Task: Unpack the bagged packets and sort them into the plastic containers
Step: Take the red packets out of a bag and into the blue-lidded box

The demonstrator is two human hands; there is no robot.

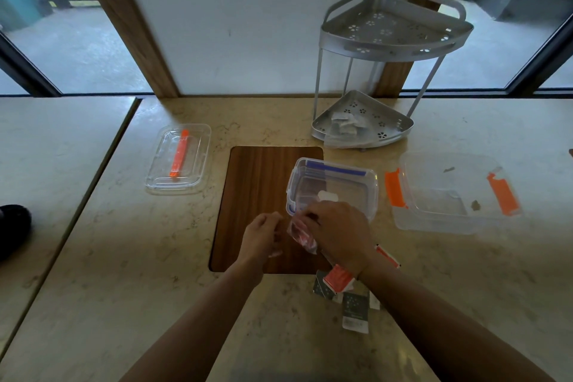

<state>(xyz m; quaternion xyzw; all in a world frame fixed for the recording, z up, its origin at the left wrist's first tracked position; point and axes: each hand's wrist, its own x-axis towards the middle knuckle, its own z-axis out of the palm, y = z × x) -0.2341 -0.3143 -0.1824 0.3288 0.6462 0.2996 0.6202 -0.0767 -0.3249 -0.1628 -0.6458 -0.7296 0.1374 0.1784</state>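
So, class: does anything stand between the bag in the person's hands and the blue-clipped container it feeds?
Nothing visible does. The clear bag, gripped by the right hand with the left hand beside it, sits right at the open, lidless blue-clipped container.

A beige, faintly veined stone countertop (pixel 124 257) fills the lower view, with a seam (pixel 93 183) splitting off a second slab on the left. A dark wooden rectangular board (pixel 257 195) is set into it. Behind rises a plain white wall panel (pixel 248 25) framed by brown wooden posts (pixel 130 25). Large windows (pixel 62 49) on either side show grey pavement outside. A silver two-tier metal corner rack (pixel 393 31) stands against the wall. The light is dim and even.
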